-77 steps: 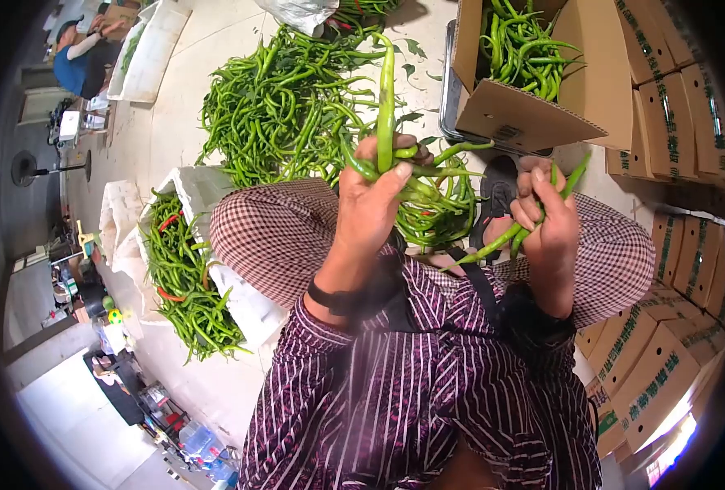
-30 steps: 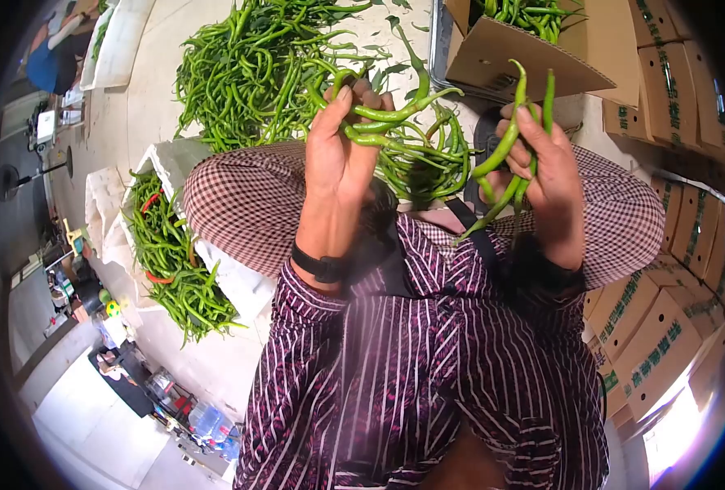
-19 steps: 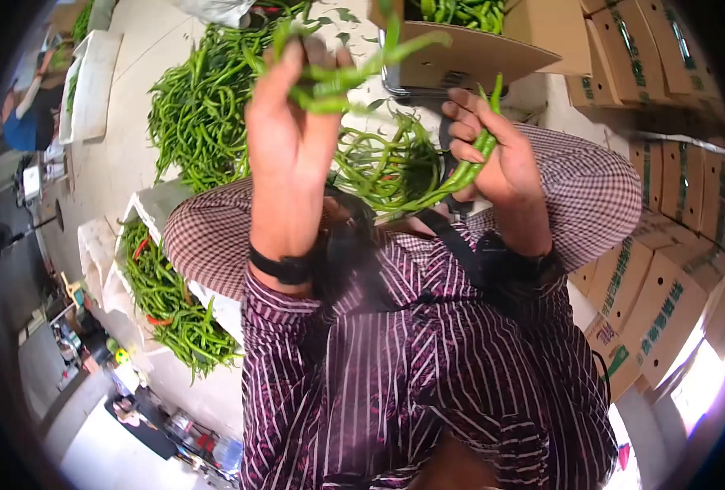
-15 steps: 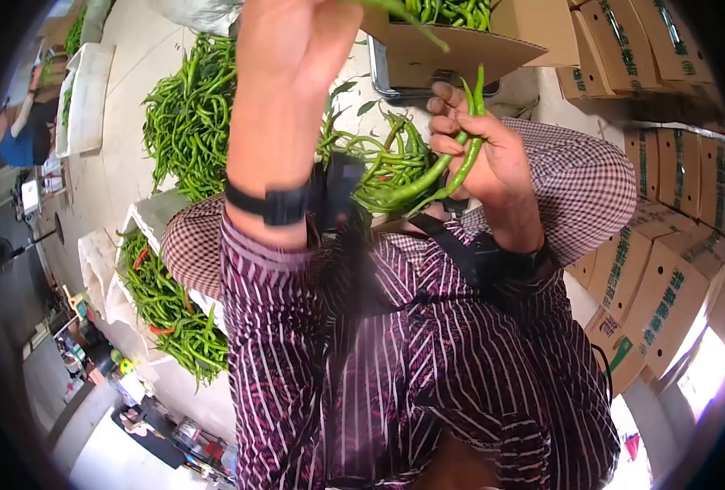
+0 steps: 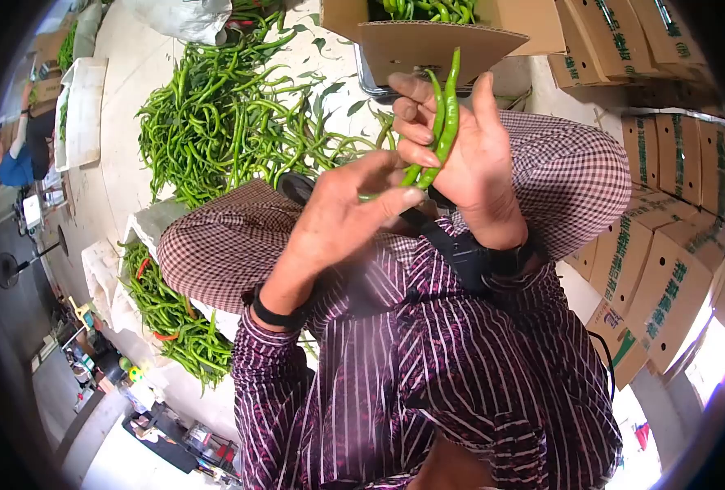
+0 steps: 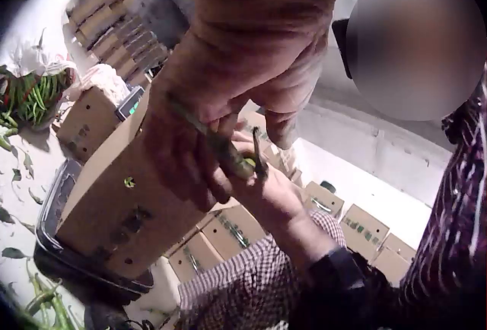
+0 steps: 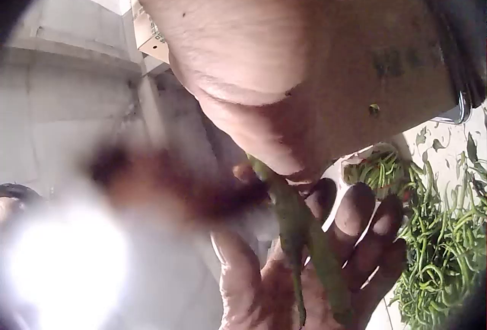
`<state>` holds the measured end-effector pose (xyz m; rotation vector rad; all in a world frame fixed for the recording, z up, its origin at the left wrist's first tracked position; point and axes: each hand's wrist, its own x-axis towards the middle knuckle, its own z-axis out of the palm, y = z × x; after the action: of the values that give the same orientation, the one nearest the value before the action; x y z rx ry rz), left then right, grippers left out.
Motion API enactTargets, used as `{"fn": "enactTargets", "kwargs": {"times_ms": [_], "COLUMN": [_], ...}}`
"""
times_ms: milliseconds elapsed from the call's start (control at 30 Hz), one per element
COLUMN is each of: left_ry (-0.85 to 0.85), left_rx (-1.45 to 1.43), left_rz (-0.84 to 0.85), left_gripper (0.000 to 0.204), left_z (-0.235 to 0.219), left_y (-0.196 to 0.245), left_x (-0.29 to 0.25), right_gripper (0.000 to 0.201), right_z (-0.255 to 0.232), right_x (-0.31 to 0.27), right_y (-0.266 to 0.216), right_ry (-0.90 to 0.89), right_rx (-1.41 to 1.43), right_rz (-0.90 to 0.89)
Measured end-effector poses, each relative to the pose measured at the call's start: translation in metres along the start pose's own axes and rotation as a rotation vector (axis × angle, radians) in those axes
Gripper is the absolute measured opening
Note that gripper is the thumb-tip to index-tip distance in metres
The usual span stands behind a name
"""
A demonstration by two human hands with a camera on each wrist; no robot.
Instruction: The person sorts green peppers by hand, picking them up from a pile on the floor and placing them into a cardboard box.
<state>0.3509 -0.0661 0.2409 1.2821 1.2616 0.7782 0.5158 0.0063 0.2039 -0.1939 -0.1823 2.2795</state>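
In the head view my right hand holds a couple of long green chili peppers upright across its fingers, thumb spread away from them. My left hand meets it from the left, thumb and fingertips curled at the peppers' lower ends. Seen from the left wrist, the left hand bends over a pepper with a stub of stem, and the right hand is just beyond. From the right wrist, the peppers show dark between the two hands.
A large heap of chili peppers lies on the floor ahead, leaves scattered beside it. An open carton with peppers stands beyond the hands. A white sack of peppers sits at left; stacked cartons line the right. Another person works far left.
My left hand swung up and away with a bunch of peppers, then came back without the bunch to meet the right hand. The right hand keeps its peppers and has shifted left.
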Motion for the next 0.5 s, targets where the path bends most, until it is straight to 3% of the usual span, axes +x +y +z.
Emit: {"fn": "enactTargets", "kwargs": {"times_ms": [33, 100, 167, 233, 300, 333, 400, 433, 500], "left_ry": [-0.032, -0.061, -0.025, 0.011, 0.110, 0.112, 0.205, 0.208, 0.231], "left_rx": [-0.222, -0.018, -0.068, -0.121, -0.085, -0.085, 0.180, 0.180, 0.035], "left_rz": [-0.163, -0.180, -0.167, -0.160, -0.167, -0.163, -0.098, -0.096, -0.178], "left_gripper": [0.035, 0.031, 0.030, 0.029, 0.027, 0.027, 0.027, 0.027, 0.025], "left_z": [0.004, 0.004, 0.010, 0.014, 0.014, 0.013, 0.009, 0.009, 0.011], "left_y": [-0.002, -0.001, -0.006, -0.006, 0.002, 0.000, -0.006, -0.006, -0.003], "left_x": [-0.006, -0.006, -0.007, -0.010, -0.009, -0.009, -0.009, -0.009, -0.010], "right_gripper": [0.081, 0.080, 0.076, 0.069, 0.062, 0.045, 0.036, 0.028, 0.020], "right_z": [0.001, 0.007, 0.016, 0.023, 0.027, 0.023, 0.013, 0.010, 0.009], "right_x": [-0.002, -0.006, -0.006, -0.009, -0.012, -0.013, -0.017, -0.018, -0.016], "right_y": [0.001, 0.005, 0.006, 0.005, 0.006, 0.007, 0.005, 0.005, 0.004], "right_ry": [0.008, 0.066, 0.162, 0.134, 0.157, 0.204, 0.234, 0.268, 0.318], "right_rx": [-0.026, -0.070, -0.157, -0.109, -0.342, -0.384, -0.517, -0.647, -0.599], "right_rz": [0.006, -0.012, -0.033, -0.025, -0.041, -0.102, -0.096, -0.093, -0.141]}}
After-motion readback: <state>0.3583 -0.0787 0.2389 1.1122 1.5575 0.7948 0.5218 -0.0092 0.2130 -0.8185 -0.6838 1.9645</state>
